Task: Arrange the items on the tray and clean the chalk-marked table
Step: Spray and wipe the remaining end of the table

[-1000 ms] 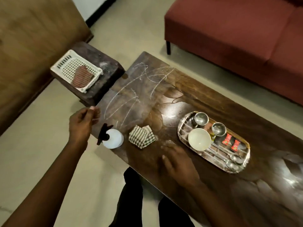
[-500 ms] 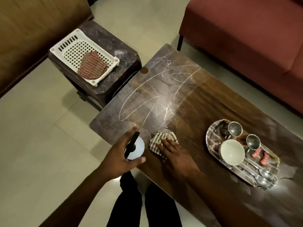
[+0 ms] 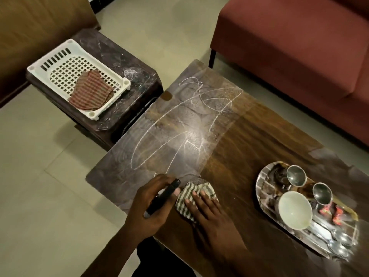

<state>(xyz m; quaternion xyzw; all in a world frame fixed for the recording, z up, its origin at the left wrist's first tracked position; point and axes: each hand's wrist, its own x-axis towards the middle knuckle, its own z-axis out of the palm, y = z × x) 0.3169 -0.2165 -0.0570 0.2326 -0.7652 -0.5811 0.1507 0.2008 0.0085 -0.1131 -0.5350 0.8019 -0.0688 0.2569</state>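
Note:
White chalk loops [image 3: 179, 126] cover the left half of the dark wooden table [image 3: 249, 136]. My left hand [image 3: 151, 204] grips the spray bottle [image 3: 162, 197] by its black trigger head at the near edge; the white body is hidden under the hand. My right hand [image 3: 207, 208] lies flat on the folded striped cloth [image 3: 189, 196] beside it. To the right, the steel tray [image 3: 263, 176] holds two steel cups [image 3: 296, 175], a white bowl [image 3: 295, 210], red wrapped sweets [image 3: 329, 211] and spoons [image 3: 337, 242].
A dark side table [image 3: 139, 80] stands at the table's left end with a white plastic basket [image 3: 60, 68] and a brown striped cloth [image 3: 91, 90] in it. A red sofa [image 3: 299, 47] runs along the far side. My legs are below the near edge.
My left hand closed around the spray bottle. My right hand slid left onto the striped cloth. The view shifted, bringing the chalk marks nearer the centre.

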